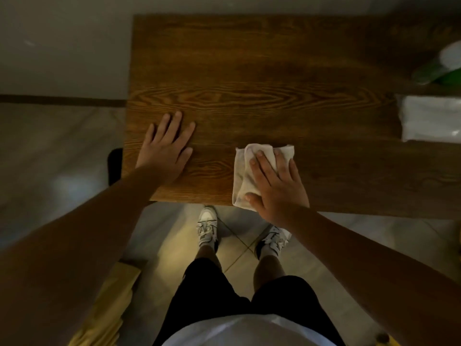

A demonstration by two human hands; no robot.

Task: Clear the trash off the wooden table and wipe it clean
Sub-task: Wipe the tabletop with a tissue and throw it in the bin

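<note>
The right hand (274,188) presses flat on a white cloth (242,176) at the wooden worktop's (249,71) lower edge, centre frame. The left hand (166,146) lies spread, holding nothing, to its left. A tiled floor (174,236) shows below.

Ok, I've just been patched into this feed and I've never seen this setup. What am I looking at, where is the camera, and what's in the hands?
There is no machine here: a person is working with bare hands. The single picture comes from a wide-angle camera worn on their head and looking down, so you see both forearms, and their legs and shoes below. The brown surface is the wooden table. The left hand lies flat on it, fingers spread, holding nothing. The right hand presses a crumpled white cloth onto the table near its front edge, fingers fairly straight on top. At the right edge of the picture are a white object and, further back, a green and white object; both are too blurred to name.
</note>
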